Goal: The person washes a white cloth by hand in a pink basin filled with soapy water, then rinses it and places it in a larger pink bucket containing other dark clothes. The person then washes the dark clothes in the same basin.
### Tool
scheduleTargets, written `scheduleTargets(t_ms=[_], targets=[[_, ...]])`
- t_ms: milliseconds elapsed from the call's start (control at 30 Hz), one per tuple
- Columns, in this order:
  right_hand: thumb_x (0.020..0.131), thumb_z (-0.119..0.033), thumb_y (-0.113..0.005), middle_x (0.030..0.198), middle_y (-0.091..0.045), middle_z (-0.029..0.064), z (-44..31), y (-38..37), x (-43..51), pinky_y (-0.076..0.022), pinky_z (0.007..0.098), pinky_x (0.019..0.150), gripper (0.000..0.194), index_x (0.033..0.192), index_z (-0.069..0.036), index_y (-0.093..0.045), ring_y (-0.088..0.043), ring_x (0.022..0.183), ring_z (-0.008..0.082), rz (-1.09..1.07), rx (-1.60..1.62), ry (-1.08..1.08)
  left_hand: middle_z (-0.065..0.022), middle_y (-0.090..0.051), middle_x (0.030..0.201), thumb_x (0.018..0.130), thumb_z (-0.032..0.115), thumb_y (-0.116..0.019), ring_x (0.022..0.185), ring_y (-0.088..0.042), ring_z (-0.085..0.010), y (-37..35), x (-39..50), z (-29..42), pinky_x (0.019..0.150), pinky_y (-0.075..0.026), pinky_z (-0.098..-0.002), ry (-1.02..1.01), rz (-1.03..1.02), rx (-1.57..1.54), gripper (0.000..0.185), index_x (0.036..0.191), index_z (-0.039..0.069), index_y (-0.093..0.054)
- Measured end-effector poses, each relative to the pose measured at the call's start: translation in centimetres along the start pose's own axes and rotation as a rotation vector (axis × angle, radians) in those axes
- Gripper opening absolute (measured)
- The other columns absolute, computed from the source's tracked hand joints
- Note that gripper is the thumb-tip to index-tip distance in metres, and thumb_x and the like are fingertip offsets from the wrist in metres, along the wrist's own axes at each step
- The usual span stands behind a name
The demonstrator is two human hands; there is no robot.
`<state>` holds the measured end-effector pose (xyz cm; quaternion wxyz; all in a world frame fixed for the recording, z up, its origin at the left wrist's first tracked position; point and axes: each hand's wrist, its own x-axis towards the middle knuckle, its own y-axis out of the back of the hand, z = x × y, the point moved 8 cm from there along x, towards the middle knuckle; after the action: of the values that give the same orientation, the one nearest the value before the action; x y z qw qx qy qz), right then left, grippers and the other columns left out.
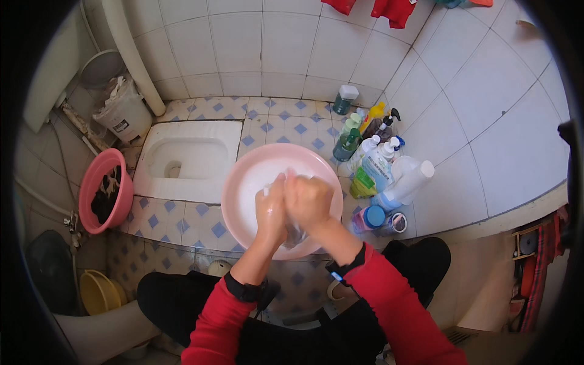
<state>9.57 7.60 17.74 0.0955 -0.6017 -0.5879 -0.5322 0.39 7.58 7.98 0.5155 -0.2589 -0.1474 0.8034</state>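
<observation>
My left hand (271, 212) and my right hand (311, 200) are closed side by side over a pink plastic basin (233, 178). Between them is a wet, pale grey cloth (295, 236), whose lower end hangs out beneath my hands near the basin's front. A small white bit of it also pokes out by my left fingers. Motion blurs the right hand, and most of the cloth is hidden in my grip. White suds or cloudy water (255, 191) fill the basin. Both wrists wear dark bands below red sleeves.
Pump bottles (368, 148), a refill pouch (372, 175) and jars (374, 216) crowd the right wall. Left of the basin lies a squat toilet (189, 157). Beyond it are a pink tub (121, 205) with dark clothes, a waste bin (125, 112) and a yellow bucket (98, 292).
</observation>
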Motion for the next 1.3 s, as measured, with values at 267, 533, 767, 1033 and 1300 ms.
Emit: scheduleTargets(t_ms=[267,533,767,1033,1300], targets=[[0.089,-0.016,-0.066,0.054,-0.055,0.0124,2.0,-0.7,-0.7,-0.0406,0.0439,0.043,0.03,0.061,-0.009,-0.056,-0.053,0.044,0.0316,0.003,-0.043,-0.046,0.0067,-0.045,0.059,0.1,0.026,-0.061,0.053,-0.037,-0.0057,-0.8,-0.8,1.1,0.047,-0.026,-0.0282,-0.045,-0.032,0.046,0.038,0.065,0.012,-0.053],[0.087,-0.019,-0.069,0.051,-0.053,0.0117,-1.5,0.7,0.2,-0.0441,0.0379,0.044,0.037,0.055,-0.008,-0.053,-0.054,0.044,0.0312,0.052,0.063,0.039,0.0047,-0.051,0.068,0.1,0.03,-0.062,0.061,-0.044,-0.0062,-0.2,0.0,0.0,0.053,-0.035,-0.0289,-0.029,-0.068,-0.091,0.036,0.072,0.009,-0.057],[0.1,-0.033,-0.059,0.048,-0.048,0.0126,7.0,-1.5,-0.8,-0.0401,0.0361,0.046,0.055,0.051,-0.009,-0.05,-0.053,0.044,0.0261,-0.103,0.213,-0.469,-0.0073,-0.065,0.094,0.097,0.031,-0.062,0.083,-0.066,-0.0182,-0.9,-1.2,0.8,0.072,-0.053,-0.0319,0.175,-0.109,-0.133,0.037,0.118,0.0,-0.059],[0.102,-0.04,-0.056,0.055,-0.055,0.0119,3.3,-1.0,-1.8,-0.0414,0.0352,0.05,0.053,0.058,-0.011,-0.058,-0.051,0.045,0.0255,-0.147,0.427,-0.335,-0.0003,-0.06,0.085,0.097,0.041,-0.063,0.075,-0.058,-0.014,-0.6,0.2,1.3,0.067,-0.046,-0.0309,0.115,-0.113,0.031,0.037,0.105,0.005,-0.06],[0.092,-0.019,-0.062,0.055,-0.055,0.014,0.6,0.3,0.7,-0.0409,0.0406,0.042,0.032,0.062,-0.009,-0.058,-0.054,0.044,0.0302,-0.026,0.089,-0.031,0.0033,-0.053,0.067,0.099,0.032,-0.062,0.06,-0.044,-0.007,-0.9,-0.5,0.5,0.051,-0.033,-0.0293,-0.095,-0.046,0.092,0.036,0.071,0.01,-0.059]])
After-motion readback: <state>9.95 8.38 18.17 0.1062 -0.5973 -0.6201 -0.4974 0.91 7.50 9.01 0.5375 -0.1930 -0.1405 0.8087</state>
